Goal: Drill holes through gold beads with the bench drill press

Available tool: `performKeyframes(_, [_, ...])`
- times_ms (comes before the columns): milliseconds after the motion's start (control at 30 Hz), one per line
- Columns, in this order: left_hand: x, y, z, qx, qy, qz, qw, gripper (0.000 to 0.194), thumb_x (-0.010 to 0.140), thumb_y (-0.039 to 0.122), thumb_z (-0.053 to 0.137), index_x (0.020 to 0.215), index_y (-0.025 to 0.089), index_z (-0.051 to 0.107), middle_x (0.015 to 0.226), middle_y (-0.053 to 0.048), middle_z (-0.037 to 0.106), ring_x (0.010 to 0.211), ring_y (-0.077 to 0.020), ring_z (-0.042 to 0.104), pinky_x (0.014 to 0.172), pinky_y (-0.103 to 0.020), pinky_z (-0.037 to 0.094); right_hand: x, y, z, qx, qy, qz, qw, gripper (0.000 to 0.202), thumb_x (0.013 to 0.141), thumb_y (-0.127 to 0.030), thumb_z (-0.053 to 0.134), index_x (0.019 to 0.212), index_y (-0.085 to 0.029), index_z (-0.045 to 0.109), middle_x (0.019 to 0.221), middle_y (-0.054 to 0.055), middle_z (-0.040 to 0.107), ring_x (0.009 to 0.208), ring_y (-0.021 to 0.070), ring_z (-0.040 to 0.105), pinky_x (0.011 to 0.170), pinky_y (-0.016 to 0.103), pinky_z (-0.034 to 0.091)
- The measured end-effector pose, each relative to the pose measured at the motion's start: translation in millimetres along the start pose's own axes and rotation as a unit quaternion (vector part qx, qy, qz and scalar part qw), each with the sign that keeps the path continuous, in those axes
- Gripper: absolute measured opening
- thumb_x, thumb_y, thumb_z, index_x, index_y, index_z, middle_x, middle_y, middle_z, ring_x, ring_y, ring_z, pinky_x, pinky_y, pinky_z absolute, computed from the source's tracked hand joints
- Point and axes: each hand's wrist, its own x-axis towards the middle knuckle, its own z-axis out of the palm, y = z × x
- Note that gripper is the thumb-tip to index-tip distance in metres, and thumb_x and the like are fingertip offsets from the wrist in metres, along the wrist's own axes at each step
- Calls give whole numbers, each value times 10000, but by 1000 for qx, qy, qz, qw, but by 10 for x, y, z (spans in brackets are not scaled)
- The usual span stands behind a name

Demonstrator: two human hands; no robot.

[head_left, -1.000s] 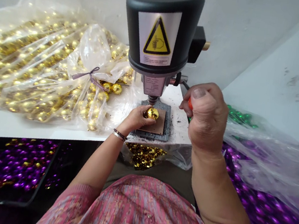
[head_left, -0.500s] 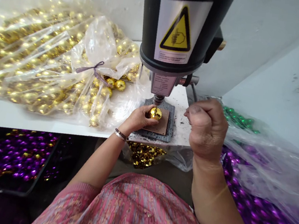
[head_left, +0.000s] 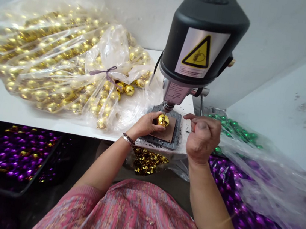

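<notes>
In the head view, the left hand [head_left: 145,125] pinches a gold ball [head_left: 163,120] beneath the drill press [head_left: 202,45]. Right of the drill press, the right hand [head_left: 203,138] curls round its lever [head_left: 201,105]; left of it lies a bag of gold balls [head_left: 61,60].

drill press [head_left: 205,42]: on table [head_left: 8,109] | bag [head_left: 113,44]: left of drill press | 1 ball [head_left: 163,120]: beneath chuck [head_left: 168,107]

Yellow hand-warning triangle [head_left: 198,54] (small print [head_left: 192,72] unreadable) on drill [head_left: 210,18].
</notes>
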Motion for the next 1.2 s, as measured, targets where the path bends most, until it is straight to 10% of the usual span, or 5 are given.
performKeyframes(433, [-193,127,-30,26,26,-43,998,472,749,308,748,1196,178,668,1046,-42,742,937,-213,673,844,-305,512,709,-738,75,6,28,128,991,376,855,-507,557,700,-164,542,648,-29,493,520,47,454,506,251,436])
performKeyframes(700, [-691,94,-334,18,-130,-22,991,693,645,387,873,1285,222,664,1112,-73,753,935,-228,693,842,-322,534,720,-748,125,35,62,141,987,304,766,-435,579,634,-166,527,573,-40,454,426,30,364,412,248,307])
performKeyframes(900, [-564,-147,-527,109,132,-79,982,394,914,287,608,1275,136,650,1193,-151,713,1051,-239,673,965,-369,510,661,-737,120,24,61,127,990,302,781,-421,558,619,-168,529,565,-29,453,416,43,375,426,268,304])
performKeyframes(1200, [-823,-849,-1058,102,552,-198,803,520,982,360,417,1441,117,447,1477,-200,506,1478,-282,359,1251,-470,215,580,-732,47,-27,22,128,991,284,792,-430,546,650,-186,577,480,-28,445,453,89,431,467,284,304])
